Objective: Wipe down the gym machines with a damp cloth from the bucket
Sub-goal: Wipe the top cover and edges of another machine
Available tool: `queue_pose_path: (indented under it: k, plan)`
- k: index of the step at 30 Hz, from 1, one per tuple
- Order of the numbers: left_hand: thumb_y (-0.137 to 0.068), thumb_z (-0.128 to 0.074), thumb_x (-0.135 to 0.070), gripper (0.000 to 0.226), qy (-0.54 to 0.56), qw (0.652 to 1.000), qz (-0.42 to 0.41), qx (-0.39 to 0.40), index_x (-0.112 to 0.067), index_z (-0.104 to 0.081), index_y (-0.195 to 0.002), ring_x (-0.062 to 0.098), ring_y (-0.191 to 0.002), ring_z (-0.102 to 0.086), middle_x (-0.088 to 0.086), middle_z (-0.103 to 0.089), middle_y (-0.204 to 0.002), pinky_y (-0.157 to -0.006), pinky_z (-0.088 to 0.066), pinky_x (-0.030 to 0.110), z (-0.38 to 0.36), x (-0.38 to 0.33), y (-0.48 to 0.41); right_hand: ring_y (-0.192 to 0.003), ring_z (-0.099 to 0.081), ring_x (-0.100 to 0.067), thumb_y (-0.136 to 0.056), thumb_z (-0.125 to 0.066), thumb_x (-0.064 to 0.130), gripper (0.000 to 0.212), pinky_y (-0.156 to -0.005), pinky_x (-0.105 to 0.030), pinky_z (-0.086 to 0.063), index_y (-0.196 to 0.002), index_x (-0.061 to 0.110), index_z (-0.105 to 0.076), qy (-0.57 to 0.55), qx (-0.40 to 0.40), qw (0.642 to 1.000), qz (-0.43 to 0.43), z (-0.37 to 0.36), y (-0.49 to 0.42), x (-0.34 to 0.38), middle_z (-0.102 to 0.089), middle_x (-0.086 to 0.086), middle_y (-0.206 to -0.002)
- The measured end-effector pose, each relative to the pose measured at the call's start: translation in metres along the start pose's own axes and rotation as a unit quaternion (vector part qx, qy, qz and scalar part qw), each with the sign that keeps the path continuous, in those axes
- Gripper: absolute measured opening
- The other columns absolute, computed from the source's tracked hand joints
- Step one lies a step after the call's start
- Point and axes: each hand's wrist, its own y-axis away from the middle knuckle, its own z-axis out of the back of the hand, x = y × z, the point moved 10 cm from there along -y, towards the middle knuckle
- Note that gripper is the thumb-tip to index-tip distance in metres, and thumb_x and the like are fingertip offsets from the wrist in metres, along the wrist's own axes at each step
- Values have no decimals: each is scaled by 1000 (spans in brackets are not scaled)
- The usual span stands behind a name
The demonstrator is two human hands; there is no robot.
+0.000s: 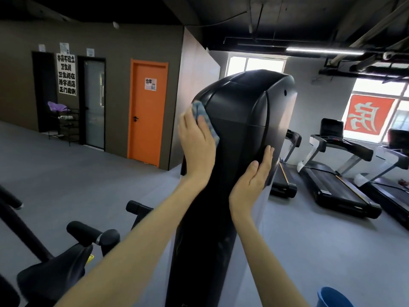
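Note:
A tall black gym machine housing rises in front of me, rounded at the top. My left hand presses a blue cloth flat against the housing's upper left side; the cloth shows above and beside my fingers. My right hand lies flat with fingers together on the housing's right edge, holding nothing. A blue bucket sits on the floor at the bottom right, only its rim in view.
Black padded handles and a seat of another machine stand at the lower left. Several treadmills line the right side under windows. An orange door and a small rack are at the far left wall. Grey floor lies between.

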Motion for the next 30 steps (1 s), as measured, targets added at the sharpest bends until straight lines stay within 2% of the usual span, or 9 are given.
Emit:
queue_pose_path:
  k: [2, 6, 10, 12, 17, 22, 24, 28, 30]
  plan:
    - [-103, -33, -17, 35, 2, 1000, 13, -1, -3, -49, -131, 6, -107, -45, -1, -49, -116, -88, -30, 2, -6, -3, -21, -142, -19, 3, -101, -28, 21, 49, -113, -12, -17, -150, 19, -27, -1, 0, 1000, 5, 0, 0, 1, -26, 7, -157]
    - [-104, -31, -21, 36, 8, 999, 23, 27, -8, -46, -134, -7, -93, -44, -6, -47, -112, -82, -33, 3, 5, 28, 19, -142, -20, 3, -100, -27, 22, 50, -113, -12, -17, -150, 17, -29, -1, -7, 1000, 2, -1, -1, -1, -27, 6, -157]
    - [-103, -29, -29, 25, 15, 993, 103, 46, -41, -38, -123, -15, -101, -45, -24, -44, -107, -86, -37, 11, 27, 80, 100, -142, -20, 4, -101, -28, 21, 49, -113, -13, -18, -150, 19, -29, -2, -7, 1000, 0, -1, -1, -1, -28, 7, -156]
    - [-103, -31, -27, 22, 15, 993, 114, 38, -36, -40, -121, -7, -102, -47, -21, -45, -107, -89, -41, 19, 30, 84, 111, -142, -21, 3, -101, -28, 21, 49, -114, -15, -18, -150, 19, -29, -1, -7, 1000, 0, 0, -1, -1, -28, 7, -156]
    - [-102, -33, -22, 34, 1, 1000, 18, 6, -8, -45, -131, 3, -110, -44, -3, -45, -121, -93, -31, 6, 8, 22, 34, -142, -20, 4, -100, -28, 22, 50, -114, -17, -19, -150, 21, -28, -5, -7, 1000, -1, 2, -1, -1, -28, 9, -156]
    - [-100, -38, -23, 34, -24, 995, -89, 36, -3, -55, -122, 13, -102, -50, 5, -55, -114, -85, -30, 4, -17, -37, -39, -141, -19, 6, -100, -28, 22, 49, -111, -10, -18, -150, 23, -27, -12, 4, 1000, 1, 1, 0, -3, -27, 10, -156]
    - [-100, -38, -22, 34, -12, 994, -104, 34, -3, -55, -122, 7, -100, -51, 2, -55, -112, -85, -33, 4, -14, -33, -34, -141, -19, 7, -100, -28, 21, 49, -110, -8, -18, -150, 22, -27, -13, 4, 1000, 1, -1, -2, -2, -27, 10, -156]
    - [-103, -35, -18, 33, 15, 1000, 14, 15, -7, -51, -130, -20, -95, -46, -5, -52, -111, -80, -30, -2, 10, 34, 19, -142, -19, 5, -101, -28, 19, 49, -111, -10, -18, -150, 21, -27, -13, 1, 1000, -3, -1, -1, -2, -27, 9, -157]
    - [-104, -32, -17, 34, 33, 996, 87, 6, -10, -50, -132, -21, -98, -46, -11, -52, -109, -80, -30, -3, 17, 64, 49, -142, -20, 5, -102, -29, 18, 48, -112, -10, -18, -150, 21, -27, -13, -2, 1000, -3, -1, -1, -1, -27, 9, -157]
